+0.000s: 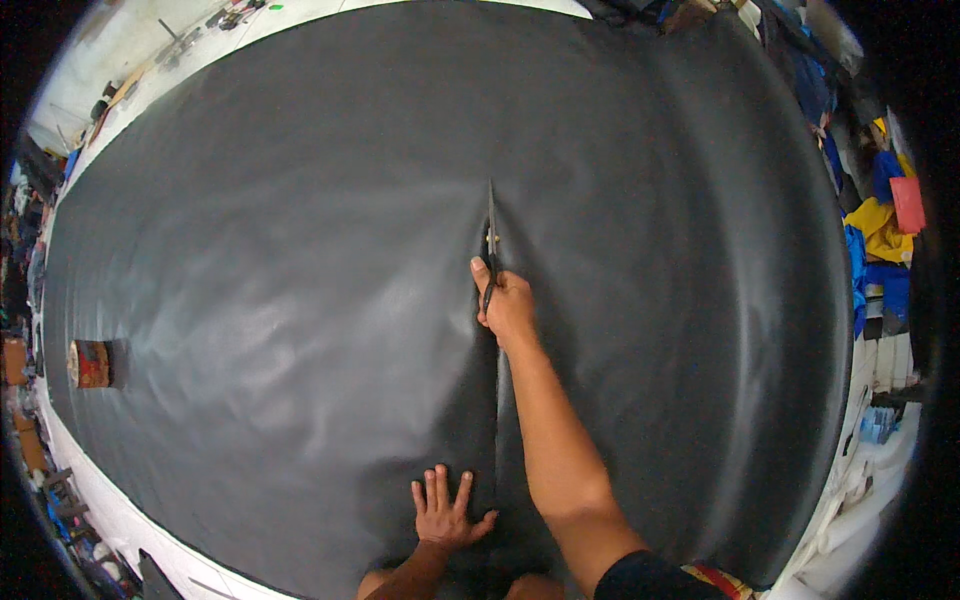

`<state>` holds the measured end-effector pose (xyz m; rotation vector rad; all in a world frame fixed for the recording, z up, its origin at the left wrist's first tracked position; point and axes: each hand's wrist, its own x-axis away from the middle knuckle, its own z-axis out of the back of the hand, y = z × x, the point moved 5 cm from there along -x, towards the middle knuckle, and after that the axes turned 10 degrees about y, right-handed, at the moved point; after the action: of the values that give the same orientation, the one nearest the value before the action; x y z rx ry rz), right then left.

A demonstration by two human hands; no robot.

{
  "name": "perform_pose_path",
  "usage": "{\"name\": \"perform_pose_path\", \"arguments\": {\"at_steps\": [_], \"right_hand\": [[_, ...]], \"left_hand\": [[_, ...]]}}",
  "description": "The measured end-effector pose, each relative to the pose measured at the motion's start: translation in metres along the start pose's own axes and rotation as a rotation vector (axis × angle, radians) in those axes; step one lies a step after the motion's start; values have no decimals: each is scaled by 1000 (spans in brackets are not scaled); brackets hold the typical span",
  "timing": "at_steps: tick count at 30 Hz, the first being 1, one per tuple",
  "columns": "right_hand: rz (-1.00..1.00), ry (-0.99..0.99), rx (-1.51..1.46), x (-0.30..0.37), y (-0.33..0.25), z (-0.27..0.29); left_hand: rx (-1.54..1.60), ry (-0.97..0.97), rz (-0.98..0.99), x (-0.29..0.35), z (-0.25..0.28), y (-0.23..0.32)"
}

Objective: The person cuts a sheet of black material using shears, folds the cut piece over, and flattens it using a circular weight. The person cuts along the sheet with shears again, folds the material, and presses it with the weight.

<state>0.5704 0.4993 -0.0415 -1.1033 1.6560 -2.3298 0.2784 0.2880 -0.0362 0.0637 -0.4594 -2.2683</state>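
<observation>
A large sheet of smooth black material (330, 260), like leatherette, spreads across most of the view. My right hand (507, 305) is wrapped round the handles of a pair of scissors (492, 225), its arm stretched far forward. The blades point away from me at the sheet's middle, and a straight slit (498, 420) runs from there back toward me. My left hand (446, 518) lies flat on the sheet near the lower edge, fingers spread, just left of the slit. The lower blade is hidden.
A rusty reddish can or block (90, 364) stands on the sheet at the far left. White floor (130, 520) shows around the sheet's edge. Yellow cloth (880, 232), a red piece (908, 205) and blue items crowd the right side. Assorted clutter lines the left rim.
</observation>
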Motion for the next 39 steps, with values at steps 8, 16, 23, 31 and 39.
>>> {"name": "perform_pose_path", "arguments": {"at_steps": [8, 16, 23, 31, 39], "right_hand": [[-115, -192, -7, -1, -11, 6], [-61, -171, 12, -26, -25, -13], [12, -103, -11, -98, -69, -32], [14, -74, 23, -110, -61, -33], [39, -102, 91, -107, -71, -41]], "left_hand": [[22, -5, -2, 0, 2, 0], [3, 32, -5, 5, -8, -4], [-11, 9, 20, 1, 0, 0], [182, -49, 88, -7, 15, 2], [-3, 702, 99, -382, 113, -64]]}}
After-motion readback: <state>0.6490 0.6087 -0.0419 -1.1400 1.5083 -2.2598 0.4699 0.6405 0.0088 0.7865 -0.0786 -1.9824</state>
